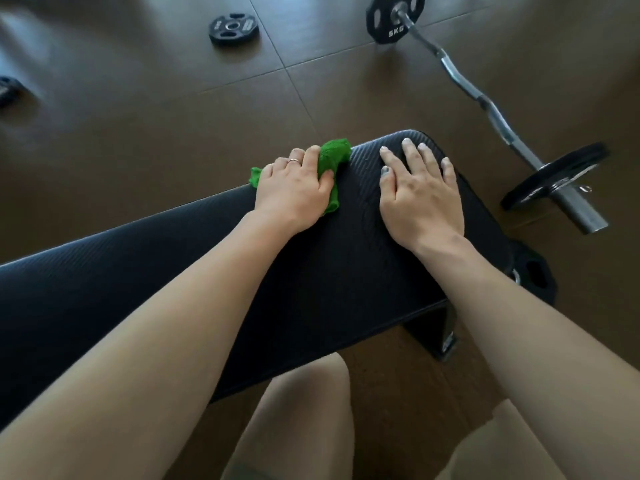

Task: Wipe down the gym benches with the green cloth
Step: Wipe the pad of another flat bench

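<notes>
A black padded gym bench (145, 271) runs from the lower left to the upper right, its end near the middle of the view. My left hand (294, 188) grips the bunched green cloth (334, 155) on the bench's far edge, fingers curled over it and the thumb tucked into it. Cloth pokes out on both sides of the hand. My right hand (420, 195) rests flat on the bench's end, to the right of the cloth, with its fingers straight and spread, holding nothing.
A curl bar (485, 98) with black plates lies on the brown tiled floor to the right. A loose plate (232, 28) lies at the back left, another (535, 275) sits beside the bench's foot. My knees are below the bench.
</notes>
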`<act>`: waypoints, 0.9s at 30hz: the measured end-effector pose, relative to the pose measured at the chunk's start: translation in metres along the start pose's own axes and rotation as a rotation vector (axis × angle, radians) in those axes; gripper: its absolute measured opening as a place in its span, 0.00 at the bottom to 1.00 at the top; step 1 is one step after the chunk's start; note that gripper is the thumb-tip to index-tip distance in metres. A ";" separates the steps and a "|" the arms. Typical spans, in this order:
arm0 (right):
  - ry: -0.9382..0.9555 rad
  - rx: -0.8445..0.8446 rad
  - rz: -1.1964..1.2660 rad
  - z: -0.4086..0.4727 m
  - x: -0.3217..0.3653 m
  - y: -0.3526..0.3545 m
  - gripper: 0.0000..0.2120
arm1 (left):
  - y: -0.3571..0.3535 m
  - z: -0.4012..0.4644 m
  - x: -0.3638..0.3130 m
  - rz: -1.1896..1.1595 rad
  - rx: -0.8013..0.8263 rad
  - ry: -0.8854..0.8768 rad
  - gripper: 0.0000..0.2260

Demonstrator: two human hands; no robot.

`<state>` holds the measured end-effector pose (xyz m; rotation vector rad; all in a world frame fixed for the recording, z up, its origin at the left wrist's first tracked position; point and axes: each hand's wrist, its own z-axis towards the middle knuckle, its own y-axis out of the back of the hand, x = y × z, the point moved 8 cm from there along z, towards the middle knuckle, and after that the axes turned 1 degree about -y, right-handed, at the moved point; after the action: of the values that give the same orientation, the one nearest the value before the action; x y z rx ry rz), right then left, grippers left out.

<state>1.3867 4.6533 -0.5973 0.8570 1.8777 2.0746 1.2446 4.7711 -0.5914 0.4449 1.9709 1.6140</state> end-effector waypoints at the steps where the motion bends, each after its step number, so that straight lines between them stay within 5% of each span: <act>1: 0.005 0.021 0.007 -0.001 0.000 0.000 0.26 | -0.001 -0.007 -0.004 0.007 0.024 -0.001 0.27; 9: -0.409 0.030 0.011 -0.049 -0.071 0.019 0.26 | -0.025 -0.118 -0.049 0.010 0.084 -0.413 0.28; 15: -0.422 -0.077 0.096 -0.051 -0.067 0.025 0.25 | -0.023 -0.044 -0.068 -0.011 0.086 -0.398 0.27; 22: -0.406 -0.061 0.209 -0.058 -0.069 0.028 0.24 | -0.037 -0.167 -0.072 0.061 0.062 -0.610 0.28; 27: -0.415 -0.060 0.280 -0.058 -0.072 0.026 0.25 | -0.034 -0.130 -0.091 0.038 0.063 -0.703 0.28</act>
<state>1.4185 4.5628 -0.5925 1.4740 1.5387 1.8902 1.2420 4.6084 -0.5888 0.9315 1.4764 1.1848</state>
